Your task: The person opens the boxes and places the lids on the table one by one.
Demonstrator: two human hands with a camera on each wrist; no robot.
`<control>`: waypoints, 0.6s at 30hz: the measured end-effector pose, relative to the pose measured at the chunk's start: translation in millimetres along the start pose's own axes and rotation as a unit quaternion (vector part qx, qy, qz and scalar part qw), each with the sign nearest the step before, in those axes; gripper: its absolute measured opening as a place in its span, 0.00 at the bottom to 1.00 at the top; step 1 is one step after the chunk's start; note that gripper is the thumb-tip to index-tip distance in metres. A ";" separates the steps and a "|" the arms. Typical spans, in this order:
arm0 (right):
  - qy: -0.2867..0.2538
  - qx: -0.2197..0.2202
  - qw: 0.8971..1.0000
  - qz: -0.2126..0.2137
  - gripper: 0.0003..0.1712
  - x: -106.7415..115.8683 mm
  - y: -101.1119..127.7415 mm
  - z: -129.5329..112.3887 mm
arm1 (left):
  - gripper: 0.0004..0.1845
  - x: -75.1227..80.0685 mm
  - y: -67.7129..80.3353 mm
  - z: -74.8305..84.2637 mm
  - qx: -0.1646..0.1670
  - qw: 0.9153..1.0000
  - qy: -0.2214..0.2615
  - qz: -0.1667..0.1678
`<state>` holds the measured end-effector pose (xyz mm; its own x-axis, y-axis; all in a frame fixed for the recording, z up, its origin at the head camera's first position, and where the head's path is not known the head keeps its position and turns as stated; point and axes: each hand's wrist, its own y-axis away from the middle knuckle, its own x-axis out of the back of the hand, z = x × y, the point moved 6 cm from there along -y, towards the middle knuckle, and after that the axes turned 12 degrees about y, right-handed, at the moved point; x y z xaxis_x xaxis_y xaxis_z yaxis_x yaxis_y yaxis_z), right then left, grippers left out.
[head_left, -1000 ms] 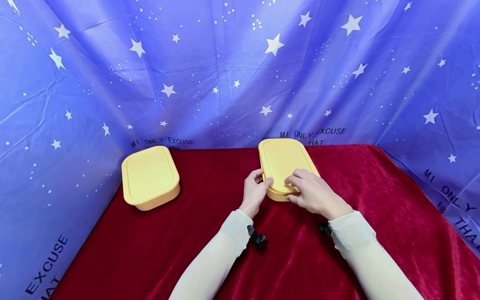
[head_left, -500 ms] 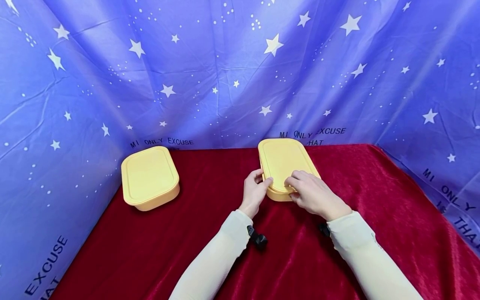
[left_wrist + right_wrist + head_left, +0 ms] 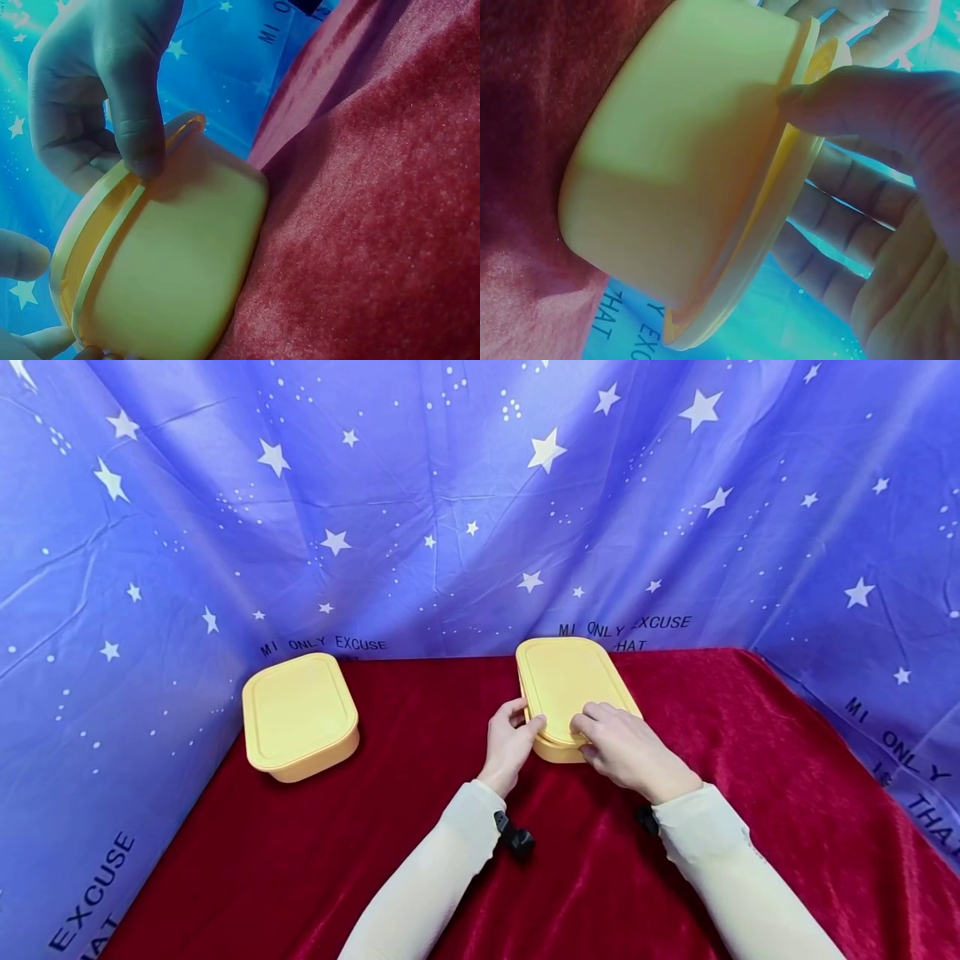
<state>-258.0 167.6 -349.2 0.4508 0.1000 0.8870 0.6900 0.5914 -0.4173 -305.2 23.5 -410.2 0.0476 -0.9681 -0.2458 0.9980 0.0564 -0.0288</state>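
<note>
A yellow lunch box (image 3: 553,752) stands on the red cloth with its yellow lid (image 3: 570,677) on top. My left hand (image 3: 508,743) grips its near left corner, thumb at the lid edge and fingers along the side. At the near right corner, my right hand (image 3: 630,747) pinches the lid edge, thumb under it and fingers bent over the top. In the left wrist view, a gap shows between the lid rim (image 3: 69,240) and the box wall (image 3: 172,255). The right thumb (image 3: 847,101) sits in that gap in the right wrist view. Whatever is inside is hidden.
A second yellow lidded box (image 3: 300,714) stands at the left on the red velvet cloth (image 3: 420,718). Behind and at both sides hangs a blue curtain (image 3: 435,527) with white stars. Dark straps with small cameras (image 3: 516,837) are on the wrists.
The right thumb has moved in from the box's front wall to under the lid edge, and the right hand has shifted very slightly. The left hand and both boxes stay in place.
</note>
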 end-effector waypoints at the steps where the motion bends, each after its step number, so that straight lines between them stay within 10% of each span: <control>1: 0.000 -0.001 1.000 -0.001 0.15 0.2 0.0 0.0 | 0.22 0.2 0.2 0.2 0.000 1.000 0.000 0.000; 18: 0.014 0.001 1.000 0.010 0.13 4.5 -1.1 -2.9 | 0.21 1.9 -1.6 -1.2 -0.007 1.000 0.011 0.008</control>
<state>-255.1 165.1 -345.3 0.4808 0.0896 0.8723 0.6797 0.5904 -0.4353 -306.8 21.9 -411.9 0.0623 -0.9615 -0.2676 0.9964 0.0752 -0.0384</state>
